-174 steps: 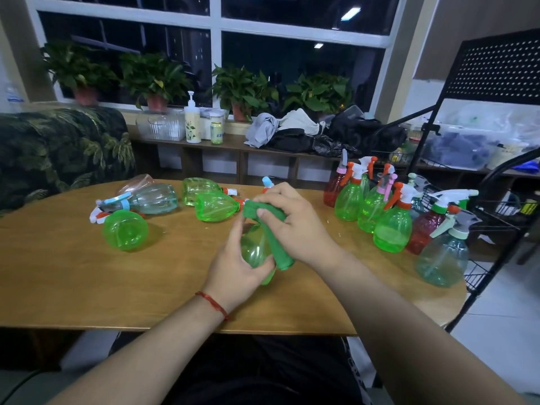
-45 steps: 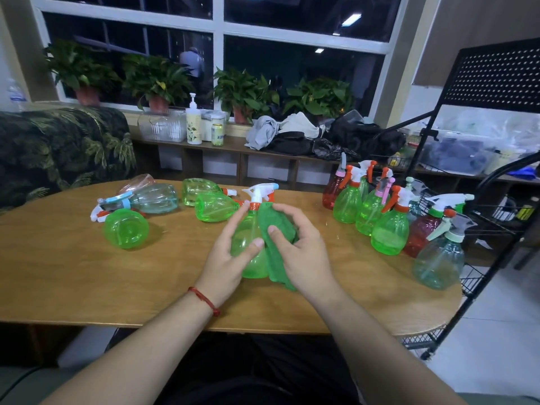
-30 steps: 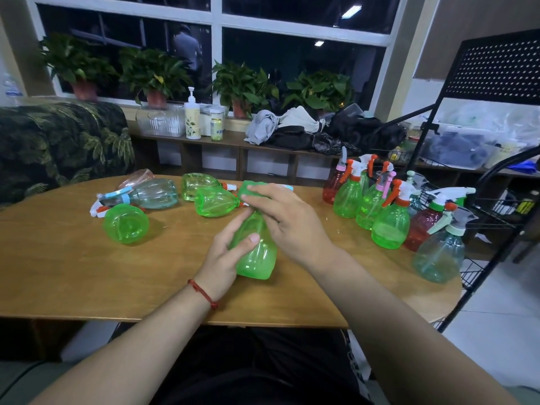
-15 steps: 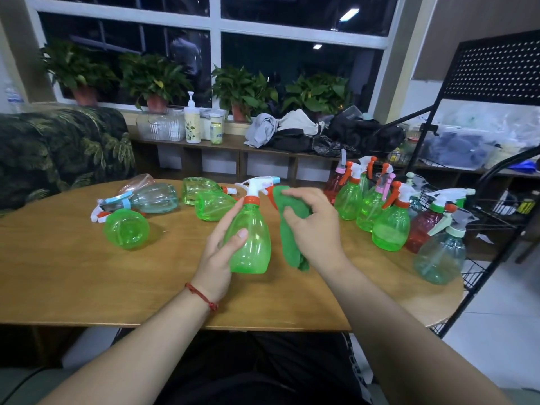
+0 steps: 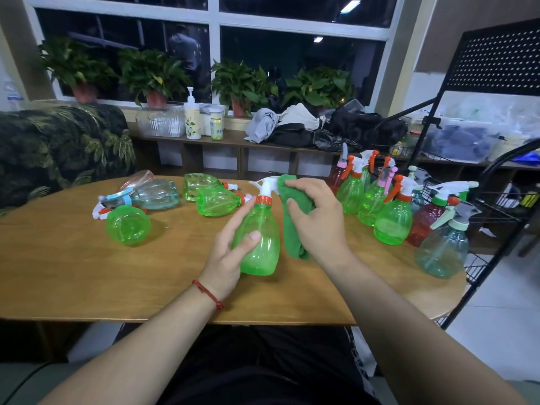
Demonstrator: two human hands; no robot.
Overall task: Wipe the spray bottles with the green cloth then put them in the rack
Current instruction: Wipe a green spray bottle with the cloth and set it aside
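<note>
I read the spray bottle (image 5: 260,241) as translucent green, with a white trigger and an orange collar, and the cloth (image 5: 292,229) as a deeper green. The table (image 5: 73,273) is tan wood grain, and the rack (image 5: 496,54) is black. I also see a translucent red bottle (image 5: 422,226), a pale teal bottle (image 5: 441,252) and a dark sofa (image 5: 58,147) printed with palm leaves.

Gripping a green spray bottle (image 5: 260,238) upright on the tabletop (image 5: 87,273) with the left hand (image 5: 230,258); clutching the green cloth (image 5: 292,235) beside it with the right hand (image 5: 317,220).

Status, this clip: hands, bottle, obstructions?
Left hand grips green bottle. Right hand holds green cloth beside it. Standing bottles crowd the rack side.
</note>
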